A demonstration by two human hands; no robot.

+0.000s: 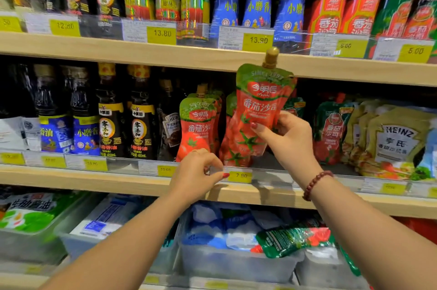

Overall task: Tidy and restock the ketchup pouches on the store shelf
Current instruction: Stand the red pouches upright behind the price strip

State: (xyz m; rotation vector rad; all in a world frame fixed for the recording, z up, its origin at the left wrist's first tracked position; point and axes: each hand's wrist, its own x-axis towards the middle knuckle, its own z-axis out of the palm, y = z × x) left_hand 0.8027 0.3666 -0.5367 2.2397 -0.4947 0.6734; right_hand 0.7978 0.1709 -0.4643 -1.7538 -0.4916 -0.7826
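Shelf gap [274, 162] between ketchup pouches [196, 124] and green pouch [331, 131]

Bright store light, glare on the clear price strips [192, 29], frame edges blurred and bowed.

shelf [118, 181] (pale wood) | left: dark bottles [111, 124] | middle: ketchup pouches [197, 124] upright | right end: Heinz pouches [397, 143] | front edge: price tags [240, 175]
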